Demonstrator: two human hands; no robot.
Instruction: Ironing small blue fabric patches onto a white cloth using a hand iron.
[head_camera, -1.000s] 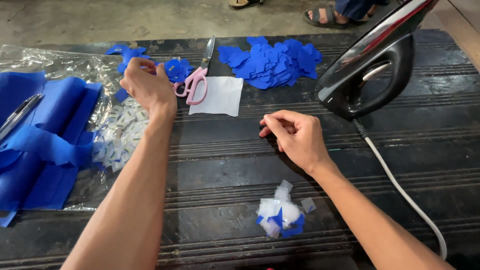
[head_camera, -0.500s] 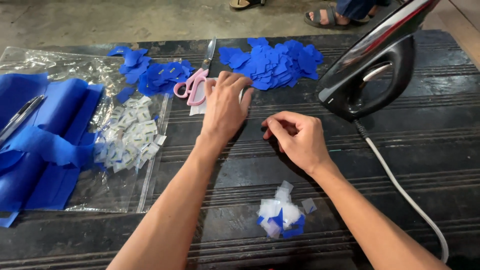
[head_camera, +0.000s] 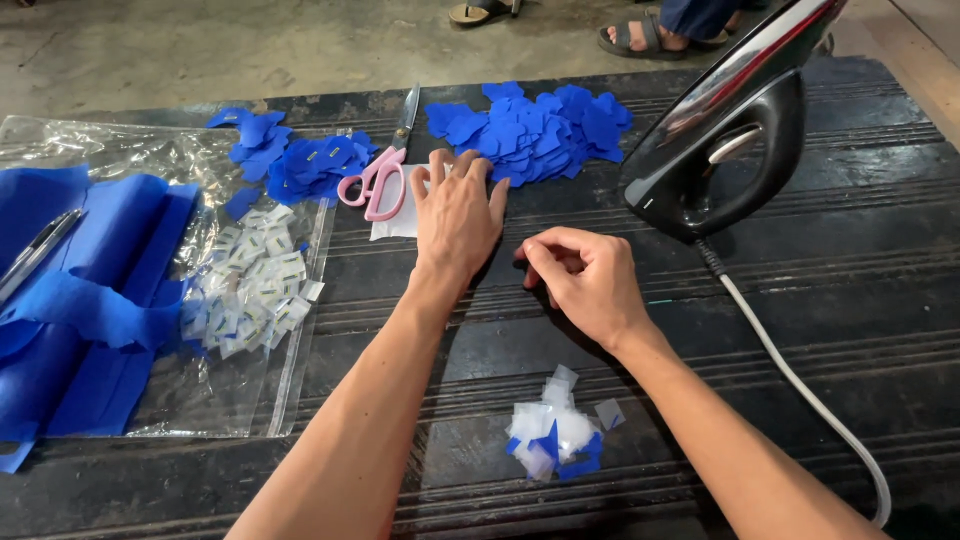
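A: Closest to the camera, in front of the black iron (head_camera: 725, 150), is a small heap of white and blue scraps (head_camera: 557, 430). Could it scatter?

B: I think so; the right forearm passes just beside it, and a sweep would spread it.

A: And the right hand (head_camera: 585, 280)?

B: It's left of the iron, knuckles up, fingers curled in with the tips pressed together. I cannot tell what they pinch, if anything.

A: The left hand (head_camera: 458, 215)?

B: Farther out, flat and spread on the white paper piece (head_camera: 400, 205), just beside the pink scissors (head_camera: 378, 172). The iron's cord (head_camera: 800, 385) could snag the right arm and tip the iron.
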